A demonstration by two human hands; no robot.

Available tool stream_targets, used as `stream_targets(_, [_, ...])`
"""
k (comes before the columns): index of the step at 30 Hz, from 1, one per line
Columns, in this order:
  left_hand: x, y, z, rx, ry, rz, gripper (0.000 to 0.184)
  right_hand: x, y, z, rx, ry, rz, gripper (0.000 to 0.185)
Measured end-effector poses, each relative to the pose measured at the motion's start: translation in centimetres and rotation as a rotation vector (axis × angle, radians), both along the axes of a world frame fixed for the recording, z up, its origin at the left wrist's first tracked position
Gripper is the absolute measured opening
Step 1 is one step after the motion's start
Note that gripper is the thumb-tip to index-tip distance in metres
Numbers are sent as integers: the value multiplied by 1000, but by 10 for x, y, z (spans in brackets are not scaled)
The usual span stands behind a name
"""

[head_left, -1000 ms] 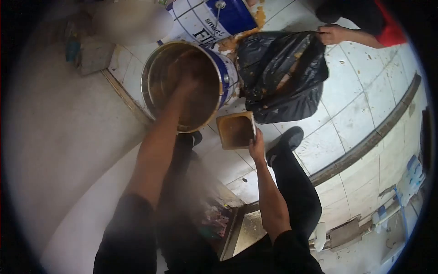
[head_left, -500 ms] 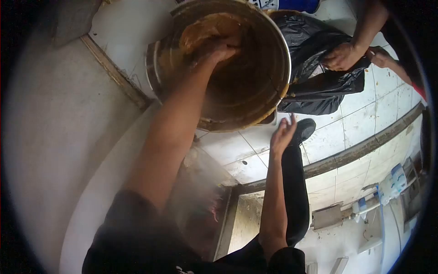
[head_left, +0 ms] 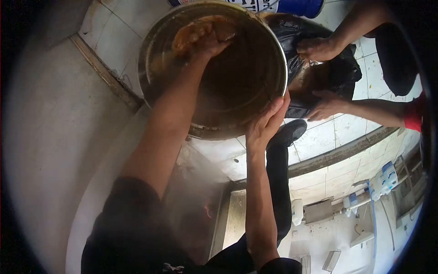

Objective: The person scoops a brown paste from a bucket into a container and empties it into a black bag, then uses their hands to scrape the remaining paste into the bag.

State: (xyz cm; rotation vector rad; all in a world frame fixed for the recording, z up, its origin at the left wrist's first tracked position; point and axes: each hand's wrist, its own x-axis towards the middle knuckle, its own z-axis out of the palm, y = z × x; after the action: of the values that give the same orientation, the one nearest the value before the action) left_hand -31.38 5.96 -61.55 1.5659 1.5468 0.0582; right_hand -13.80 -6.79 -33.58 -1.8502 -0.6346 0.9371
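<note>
Here on my feed, far from the floor itself, white square tiles (head_left: 321,139) with dark seams run beneath everything. On them, filling the middle, I've got the big round bucket with a pale rim and brown-smeared inner walls (head_left: 246,84), its mouth turned toward my view, directly in front of the wearer. Just right of it, a crumpled black plastic bag (head_left: 299,29); beyond, at the top edge, a blue-and-white printed container (head_left: 299,8).

Into the bucket now: a soft orange-brown mass (head_left: 182,39) lies toward its far left side. Below the bag, a black shoe (head_left: 289,132). Two other people's-side hands work from the right: a bare-armed one (head_left: 317,49) over the bag's upper part, a red-sleeved one (head_left: 331,106) at its lower edge.

And the wearer's pair! The right hand (head_left: 268,121) has the bucket's rim grasped, near right side. The left hand (head_left: 207,44) is down at the mass, fingers against it; whether they're clenched on any, I can't tell.
</note>
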Motion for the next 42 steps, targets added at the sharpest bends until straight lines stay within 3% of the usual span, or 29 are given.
stream_targets(3, [-14,-1,-78,-81,-368,143,81,0,7,0,17,-19,39,52])
stream_targets(5, [-5,8,-35,-42,-318,124,76,0,10,4,8,12,44,52])
stream_targets(7, [3,19,11,-113,78,-181,69,3,11,3,16,11,57,52])
stream_targets(8, [8,24,32,-112,74,-181,69,5,12,3,29,2,67,52])
stream_targets(10, [16,27,61,-226,334,-357,64,7,13,5,8,-7,68,51])
stream_targets(11, [9,20,41,-221,331,-354,64,7,15,6,2,-14,67,50])
stream_targets(13, [-6,5,8,42,392,-371,58,9,15,7,-10,-29,69,49])
stream_targets(14, [-7,8,12,57,397,-363,58,10,17,6,-23,-39,68,49])
stream_targets(16, [-2,9,24,-242,396,-392,66,14,18,8,-28,-64,101,48])
stream_targets(20, [6,-1,69,-273,482,-512,69,20,24,13,-40,-87,182,46])
stream_targets(23, [12,-27,73,-500,270,-463,71,21,21,9,-82,-140,200,41])
stream_targets(25, [20,-44,79,-530,98,-263,68,23,24,7,-90,-162,210,42])
stream_targets(28, [41,-55,163,-474,77,-238,63,23,26,20,-34,-174,153,35])
stream_targets(29, [41,-72,165,-472,78,-245,63,24,30,23,67,-540,159,32])
stream_targets(30, [39,-95,157,-31,335,-283,60,23,35,27,169,-906,160,30])
stream_targets(32, [36,-93,170,419,584,-299,57,7,51,49,224,-787,276,34])
stream_targets(34, [38,-73,207,99,444,-19,56,-9,61,47,186,-382,808,36])
stream_targets(35, [38,-76,212,-14,396,77,57,-16,68,33,-13,-376,914,39])
stream_targets(36, [25,-77,179,274,376,140,57,-22,82,7,-191,-379,1008,42])
stream_targets(38, [7,-82,94,577,352,211,57,-36,86,-72,-269,-544,968,44])
stream_targets(39, [-3,-95,43,373,-115,616,58,-43,83,-95,-364,-688,918,46])
stream_targets(41, [-19,-100,-21,141,-601,985,60,-50,92,-104,-472,-741,1006,55])
stream_targets(42, [-24,-105,-36,298,-424,780,61,-46,93,-103,-590,-782,1103,64])
